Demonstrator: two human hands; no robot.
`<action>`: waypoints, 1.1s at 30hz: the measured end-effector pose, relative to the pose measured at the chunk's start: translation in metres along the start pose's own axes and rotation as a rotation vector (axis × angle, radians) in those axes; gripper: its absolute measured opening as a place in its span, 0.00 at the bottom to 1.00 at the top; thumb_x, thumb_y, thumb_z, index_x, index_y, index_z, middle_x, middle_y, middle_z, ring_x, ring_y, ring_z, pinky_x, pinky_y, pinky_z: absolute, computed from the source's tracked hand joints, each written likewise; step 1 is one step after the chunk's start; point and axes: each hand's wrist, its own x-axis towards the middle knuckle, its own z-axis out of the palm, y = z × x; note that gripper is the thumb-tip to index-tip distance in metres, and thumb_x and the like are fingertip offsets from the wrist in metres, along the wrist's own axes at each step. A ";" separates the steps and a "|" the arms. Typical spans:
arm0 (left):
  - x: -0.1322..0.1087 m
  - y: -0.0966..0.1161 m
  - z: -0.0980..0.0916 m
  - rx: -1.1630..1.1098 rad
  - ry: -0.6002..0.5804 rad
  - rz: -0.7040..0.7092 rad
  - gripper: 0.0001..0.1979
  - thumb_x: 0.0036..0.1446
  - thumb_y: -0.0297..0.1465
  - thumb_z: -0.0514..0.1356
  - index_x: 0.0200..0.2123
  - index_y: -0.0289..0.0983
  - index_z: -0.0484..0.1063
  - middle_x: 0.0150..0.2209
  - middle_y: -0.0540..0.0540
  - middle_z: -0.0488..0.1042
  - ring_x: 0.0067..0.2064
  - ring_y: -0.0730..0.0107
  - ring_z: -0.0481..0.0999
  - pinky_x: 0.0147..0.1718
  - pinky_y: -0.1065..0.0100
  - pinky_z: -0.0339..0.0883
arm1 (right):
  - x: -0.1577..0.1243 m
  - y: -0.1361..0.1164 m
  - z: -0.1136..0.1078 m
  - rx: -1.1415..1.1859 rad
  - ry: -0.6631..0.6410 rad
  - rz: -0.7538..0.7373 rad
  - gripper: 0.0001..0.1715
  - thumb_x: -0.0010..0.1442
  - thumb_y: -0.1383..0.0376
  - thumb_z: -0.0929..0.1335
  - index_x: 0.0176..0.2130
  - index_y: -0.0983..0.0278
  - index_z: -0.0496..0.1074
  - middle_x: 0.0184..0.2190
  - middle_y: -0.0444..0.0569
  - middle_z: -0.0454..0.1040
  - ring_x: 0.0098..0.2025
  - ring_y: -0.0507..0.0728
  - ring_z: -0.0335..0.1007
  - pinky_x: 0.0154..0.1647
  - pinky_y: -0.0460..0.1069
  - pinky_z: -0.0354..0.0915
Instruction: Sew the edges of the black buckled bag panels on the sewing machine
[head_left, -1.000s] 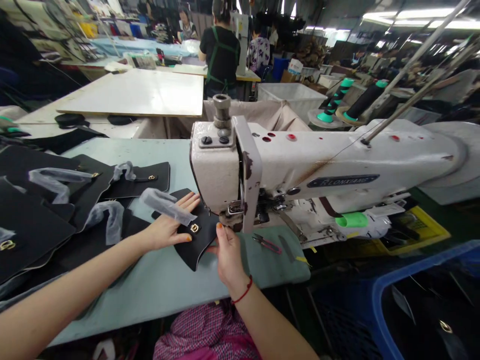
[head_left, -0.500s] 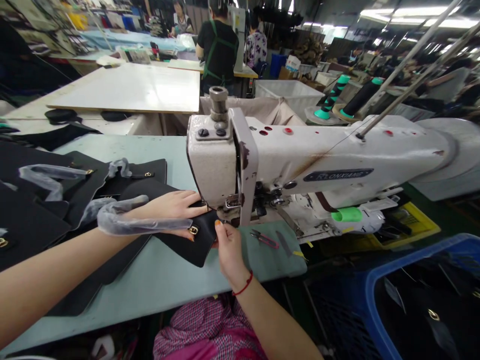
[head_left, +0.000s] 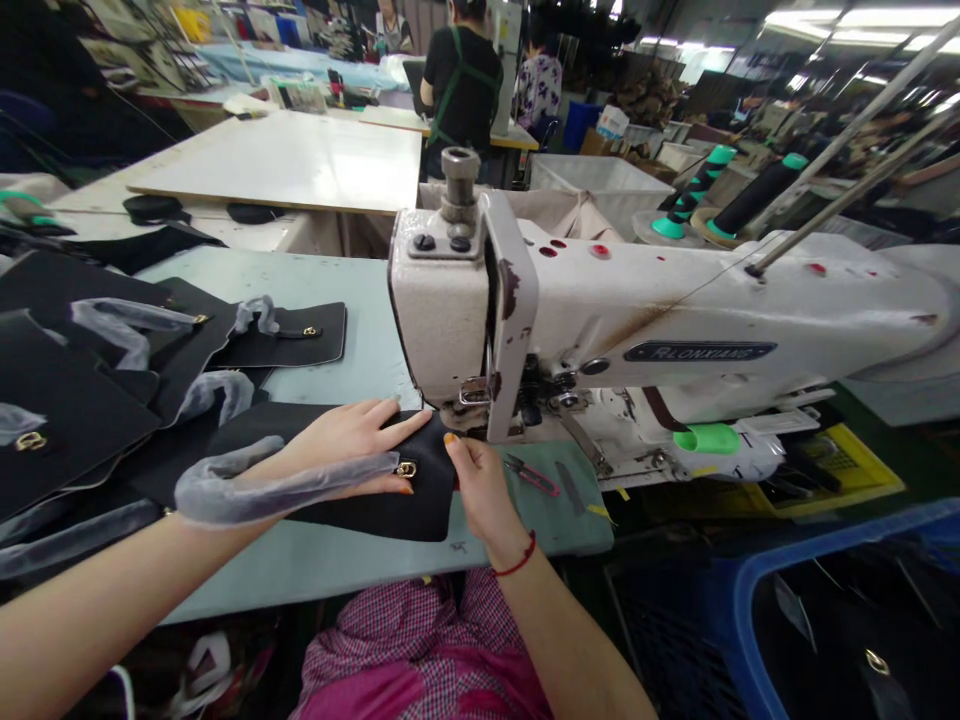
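Note:
A black leather-like panel (head_left: 416, 512) lies on the sewing table, its far edge at the head of the sewing machine (head_left: 439, 320). My left hand (head_left: 352, 438) rests flat on the panel with its fingers stretched toward the needle area. Over that wrist loops a strap wrapped in cloudy plastic (head_left: 217, 500), which ends at a gold buckle (head_left: 406, 468) on the panel. With thumb and curled fingers, my right hand (head_left: 484, 495) pinches the panel's right edge, just in front of the machine head. The needle and presser foot are mostly hidden.
More black panels (head_left: 285, 345) with wrapped straps are heaped at the left. Thread snips (head_left: 534, 475) lie right of my right hand. A blue basket (head_left: 742, 600) with black pieces stands at the lower right. Thread cones (head_left: 694, 190) rise behind the machine; people work farther back.
The panel has turned so its front edge runs more level, and both hands have shifted with it. The left fingers are spread wider. The whole view has swung slightly left.

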 end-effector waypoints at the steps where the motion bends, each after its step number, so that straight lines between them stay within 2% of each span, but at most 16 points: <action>1: -0.002 0.004 0.000 0.023 -0.031 -0.006 0.42 0.51 0.62 0.51 0.62 0.44 0.62 0.46 0.37 0.70 0.46 0.51 0.72 0.46 0.58 0.66 | 0.001 -0.001 -0.003 -0.002 -0.015 0.014 0.27 0.60 0.47 0.63 0.21 0.63 0.56 0.19 0.41 0.52 0.23 0.48 0.46 0.21 0.44 0.46; 3: -0.004 0.013 0.000 0.058 -0.073 -0.033 0.43 0.53 0.62 0.49 0.64 0.42 0.58 0.46 0.36 0.69 0.45 0.49 0.72 0.44 0.56 0.66 | 0.002 -0.004 -0.008 -0.009 -0.046 0.039 0.27 0.59 0.47 0.63 0.21 0.63 0.58 0.18 0.40 0.53 0.22 0.48 0.46 0.21 0.44 0.46; 7: -0.005 0.031 0.001 0.068 -0.049 -0.147 0.41 0.54 0.60 0.50 0.64 0.42 0.59 0.43 0.37 0.69 0.44 0.50 0.72 0.42 0.56 0.66 | 0.007 -0.011 -0.015 -0.049 -0.054 0.036 0.28 0.59 0.47 0.64 0.20 0.64 0.61 0.17 0.41 0.56 0.21 0.48 0.49 0.20 0.44 0.46; 10: -0.005 0.042 -0.001 0.100 -0.030 -0.212 0.40 0.55 0.59 0.50 0.63 0.41 0.60 0.42 0.38 0.69 0.42 0.51 0.72 0.41 0.57 0.66 | 0.006 -0.017 -0.021 -0.085 -0.062 -0.002 0.28 0.60 0.48 0.63 0.20 0.65 0.63 0.17 0.42 0.57 0.22 0.49 0.50 0.21 0.45 0.47; 13: -0.005 0.047 -0.002 0.124 -0.018 -0.217 0.40 0.55 0.59 0.49 0.62 0.39 0.61 0.41 0.37 0.69 0.42 0.50 0.71 0.41 0.57 0.66 | -0.002 -0.019 -0.026 -0.152 -0.081 -0.072 0.27 0.61 0.49 0.63 0.19 0.64 0.60 0.18 0.41 0.56 0.23 0.49 0.49 0.22 0.45 0.47; 20: -0.005 0.043 -0.001 0.120 -0.002 -0.188 0.41 0.54 0.61 0.48 0.61 0.40 0.63 0.43 0.36 0.69 0.43 0.49 0.70 0.44 0.55 0.63 | -0.019 -0.010 -0.026 -0.282 -0.012 -0.186 0.26 0.65 0.53 0.60 0.21 0.63 0.53 0.20 0.40 0.51 0.24 0.49 0.47 0.25 0.46 0.45; 27: -0.001 0.041 -0.003 0.141 -0.031 -0.182 0.41 0.55 0.61 0.46 0.60 0.38 0.64 0.43 0.36 0.69 0.42 0.50 0.70 0.42 0.55 0.64 | -0.015 -0.011 -0.022 -0.284 0.006 -0.168 0.26 0.65 0.53 0.60 0.21 0.63 0.52 0.20 0.40 0.50 0.24 0.49 0.46 0.25 0.46 0.45; 33: 0.007 0.027 0.000 0.065 -0.013 -0.172 0.38 0.55 0.60 0.48 0.56 0.39 0.68 0.46 0.36 0.70 0.44 0.50 0.71 0.45 0.54 0.65 | -0.006 -0.015 -0.023 -0.286 -0.005 -0.146 0.28 0.65 0.50 0.61 0.21 0.63 0.54 0.19 0.40 0.51 0.23 0.49 0.46 0.25 0.46 0.44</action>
